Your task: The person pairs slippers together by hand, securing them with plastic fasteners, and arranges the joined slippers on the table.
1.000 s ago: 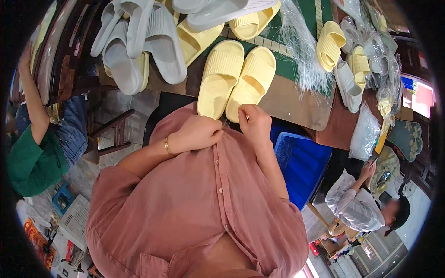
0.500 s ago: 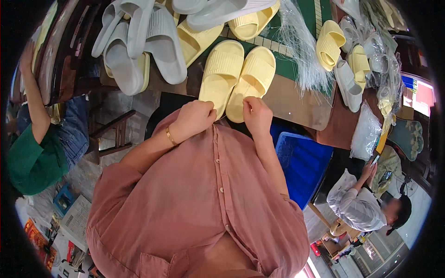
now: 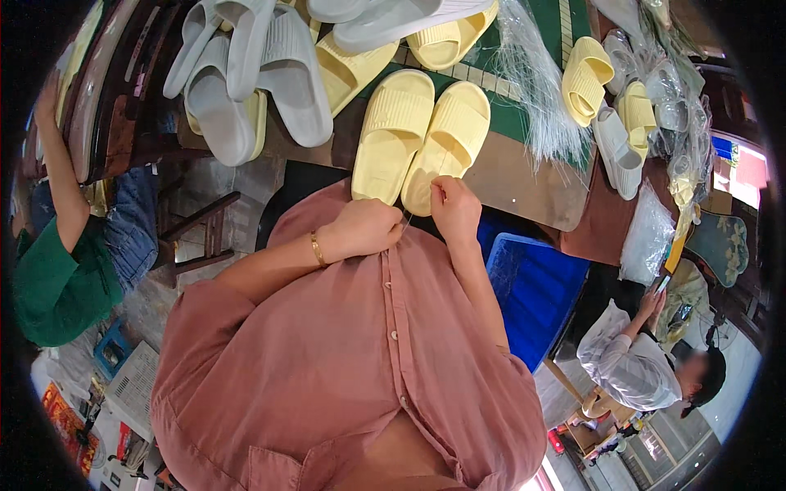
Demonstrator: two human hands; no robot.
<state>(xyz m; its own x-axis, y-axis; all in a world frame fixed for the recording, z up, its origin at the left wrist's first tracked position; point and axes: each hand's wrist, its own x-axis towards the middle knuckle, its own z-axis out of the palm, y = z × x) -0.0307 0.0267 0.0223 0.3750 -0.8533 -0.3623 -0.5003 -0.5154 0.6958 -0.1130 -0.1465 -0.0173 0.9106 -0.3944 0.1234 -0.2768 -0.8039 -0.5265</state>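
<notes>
A pair of yellow slippers lies side by side at the table's near edge, toes away from me: the left slipper [image 3: 393,135] and the right slipper [image 3: 449,147]. Below the left slipper's heel, my left hand [image 3: 368,227] is closed in a pinch. A thin clear plastic strand [image 3: 407,218] comes out of its fingertips and runs up toward the right slipper's heel. My right hand [image 3: 455,211] is also closed, thumb and finger pinched beside that heel. Whatever it grips is too small to make out.
Grey slippers [image 3: 291,82] and more yellow ones are heaped at the upper left. A bundle of clear strands [image 3: 540,98] lies on the green mat. Below the table's right side stands a blue crate [image 3: 532,286]. Co-workers are at the far left [image 3: 65,278] and right [image 3: 639,360].
My left hand has moved down and slightly right, away from the left slipper's heel. The clear strand now shows at its fingertips. My right hand has stayed nearly in place.
</notes>
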